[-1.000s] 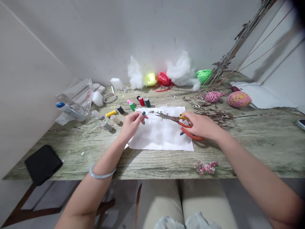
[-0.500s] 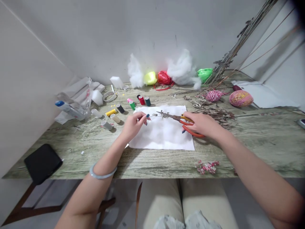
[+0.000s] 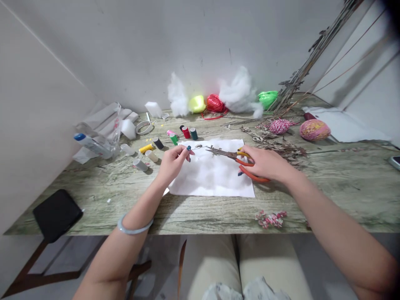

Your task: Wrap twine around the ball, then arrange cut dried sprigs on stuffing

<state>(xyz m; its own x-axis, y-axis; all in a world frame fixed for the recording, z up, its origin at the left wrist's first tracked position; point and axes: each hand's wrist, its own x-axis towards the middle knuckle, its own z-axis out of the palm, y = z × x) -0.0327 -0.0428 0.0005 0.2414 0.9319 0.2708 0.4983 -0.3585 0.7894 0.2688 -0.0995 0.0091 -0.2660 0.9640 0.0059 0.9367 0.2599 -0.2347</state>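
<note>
My right hand (image 3: 265, 163) grips orange-handled scissors (image 3: 233, 157), whose blades point left over a white sheet (image 3: 212, 177) on the wooden table (image 3: 328, 196). My left hand (image 3: 173, 161) is pinched on a thin dried twig (image 3: 200, 147) that runs towards the scissor blades. A small dried leaf sits on the twig near the blade tips. A pale bangle (image 3: 133, 228) circles my left wrist.
Several thread spools (image 3: 186, 132) stand behind the sheet. Cotton tufts (image 3: 239, 93), raffia balls (image 3: 215, 103), yarn balls (image 3: 314, 129), dried branches (image 3: 300, 75) and dried leaves (image 3: 278, 146) fill the back right. Pink flowers (image 3: 270, 218) lie at the front edge; a black case (image 3: 56, 213) lies at left.
Both hands stayed over the sheet. The left hand and the twig shifted slightly right, then back left. The scissors barely moved.
</note>
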